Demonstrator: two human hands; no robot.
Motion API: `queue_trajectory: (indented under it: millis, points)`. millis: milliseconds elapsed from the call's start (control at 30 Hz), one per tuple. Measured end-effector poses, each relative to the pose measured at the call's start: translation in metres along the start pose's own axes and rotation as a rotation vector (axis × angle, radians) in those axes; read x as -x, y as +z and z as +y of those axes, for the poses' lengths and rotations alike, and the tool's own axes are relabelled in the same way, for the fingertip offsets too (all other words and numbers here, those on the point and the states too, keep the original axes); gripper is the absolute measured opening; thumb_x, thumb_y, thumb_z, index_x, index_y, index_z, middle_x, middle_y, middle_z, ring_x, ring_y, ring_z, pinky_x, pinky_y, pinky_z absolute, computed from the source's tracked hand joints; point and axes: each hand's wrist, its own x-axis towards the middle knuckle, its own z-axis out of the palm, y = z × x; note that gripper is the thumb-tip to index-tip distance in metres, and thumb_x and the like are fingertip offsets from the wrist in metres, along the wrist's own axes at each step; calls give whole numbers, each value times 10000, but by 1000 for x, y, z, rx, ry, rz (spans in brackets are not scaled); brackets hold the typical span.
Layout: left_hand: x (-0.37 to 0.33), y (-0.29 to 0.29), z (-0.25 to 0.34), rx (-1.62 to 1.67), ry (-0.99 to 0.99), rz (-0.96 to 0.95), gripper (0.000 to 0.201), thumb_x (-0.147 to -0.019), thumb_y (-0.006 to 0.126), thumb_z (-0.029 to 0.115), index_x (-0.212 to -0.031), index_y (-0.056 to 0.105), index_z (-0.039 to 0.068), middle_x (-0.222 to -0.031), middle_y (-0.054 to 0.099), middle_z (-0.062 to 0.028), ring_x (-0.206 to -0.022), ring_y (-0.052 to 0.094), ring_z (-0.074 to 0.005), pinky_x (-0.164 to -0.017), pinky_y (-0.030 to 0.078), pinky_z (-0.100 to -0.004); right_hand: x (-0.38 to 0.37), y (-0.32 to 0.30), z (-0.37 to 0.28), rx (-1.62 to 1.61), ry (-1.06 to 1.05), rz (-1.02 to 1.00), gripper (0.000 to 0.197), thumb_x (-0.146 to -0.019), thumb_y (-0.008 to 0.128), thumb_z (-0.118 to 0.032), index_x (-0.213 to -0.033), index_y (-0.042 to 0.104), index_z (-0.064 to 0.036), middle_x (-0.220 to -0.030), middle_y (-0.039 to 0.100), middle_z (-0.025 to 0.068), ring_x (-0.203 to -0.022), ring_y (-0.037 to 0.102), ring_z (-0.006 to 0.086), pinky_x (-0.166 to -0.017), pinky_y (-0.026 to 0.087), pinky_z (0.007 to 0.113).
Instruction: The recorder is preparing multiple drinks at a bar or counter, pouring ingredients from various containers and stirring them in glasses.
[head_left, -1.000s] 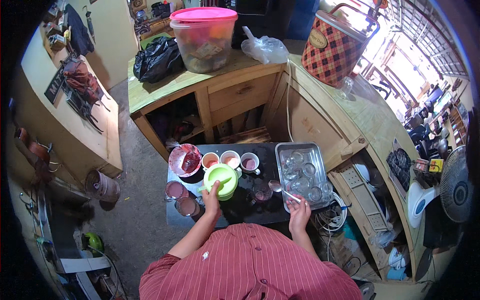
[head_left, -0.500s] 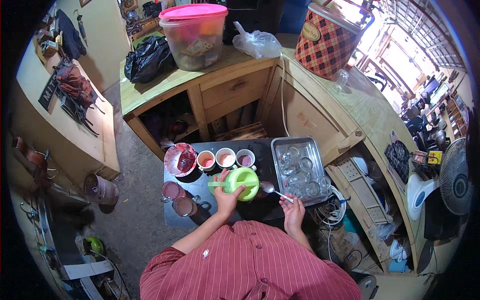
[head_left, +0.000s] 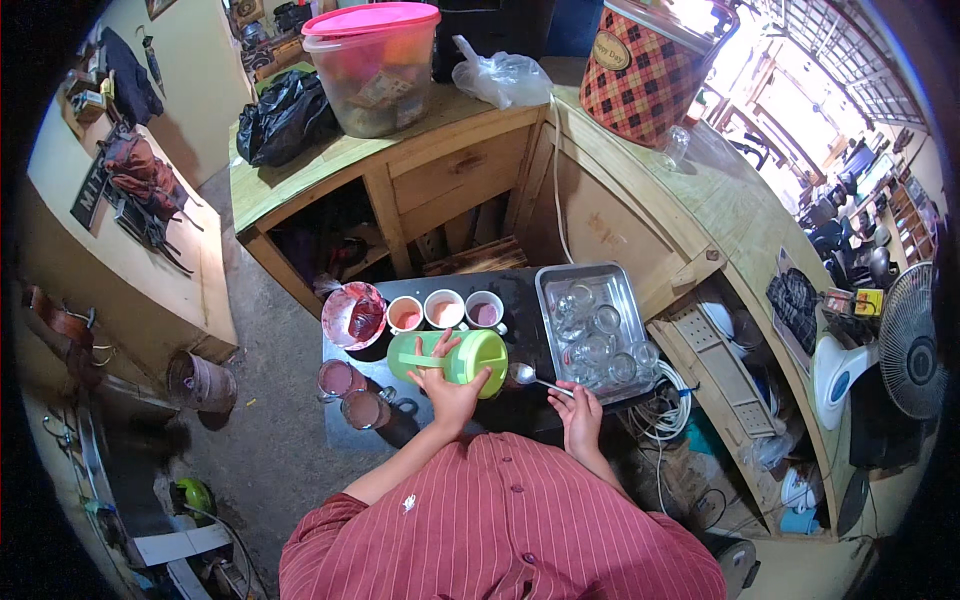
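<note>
My left hand (head_left: 448, 388) is wrapped round a light-green plastic pitcher (head_left: 415, 352) with a lid. The pitcher is tipped over, its body to the left and its lid facing right. My right hand (head_left: 578, 412) pinches the handle of a metal spoon (head_left: 523, 374); the spoon's bowl lies just right of the lid's rim. Beyond the pitcher stand three white cups in a row: one with red-orange contents (head_left: 404, 315), one pale pink (head_left: 444, 310) and one purplish (head_left: 485, 311). Left of my left hand are two glass mugs of brownish-pink liquid, a nearer mug (head_left: 365, 409) and a farther mug (head_left: 338, 378).
A pink-stained bowl (head_left: 343, 307) holding a red plastic bag sits at the dark table's far left corner. On the right, a metal tray (head_left: 549, 290) holds several clear glass mugs. Coiled white cable (head_left: 672, 418) hangs beside it. Wooden cabinets (head_left: 455, 170) border the table's far side.
My left hand has tipped the pitcher further onto its side, so more of its body shows on the left. The spoon has shifted slightly left with my right hand. The whole view has shifted a little.
</note>
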Motion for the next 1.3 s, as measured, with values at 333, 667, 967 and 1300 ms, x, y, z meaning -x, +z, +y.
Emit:
queue_trajectory:
  millis: [333, 667, 967, 1300]
  points:
    - [-2, 4, 9, -39, 95, 3, 586, -595, 816, 241, -1114, 571, 124, -1280, 552, -39, -1378, 224, -332, -1066, 0, -600, -6, -3, 3, 3, 2, -39, 269, -991, 425, -179, -1056, 532, 59, -1084, 591, 196, -935, 628, 267, -822, 530, 360]
    - [-1, 3, 18, -69, 166, 2, 583, -582, 817, 229, -1101, 572, 130, -1266, 561, -43, -1372, 235, -343, -1080, 43, -564, -9, 0, 2, 44, 0, -69, 274, -986, 447, -181, -1055, 548, 65, -1087, 597, 188, -936, 634, 266, -821, 535, 351]
    - [-3, 4, 14, -70, 182, -1, 593, -574, 822, 227, -1102, 573, 122, -1246, 573, -57, -1368, 241, -347, -1078, 50, -568, -12, 1, 5, 64, -11, -80, 281, -984, 449, -174, -1041, 567, 74, -1070, 606, 181, -927, 638, 254, -815, 536, 340]
    - [-5, 3, 14, -58, 214, -3, 595, -575, 827, 218, -1102, 575, 110, -1236, 576, -83, -1363, 247, -360, -1080, 62, -564, -16, 6, 5, 263, -140, -126, 201, -957, 495, -102, -1010, 603, 59, -1036, 630, 138, -890, 648, 210, -788, 535, 305]
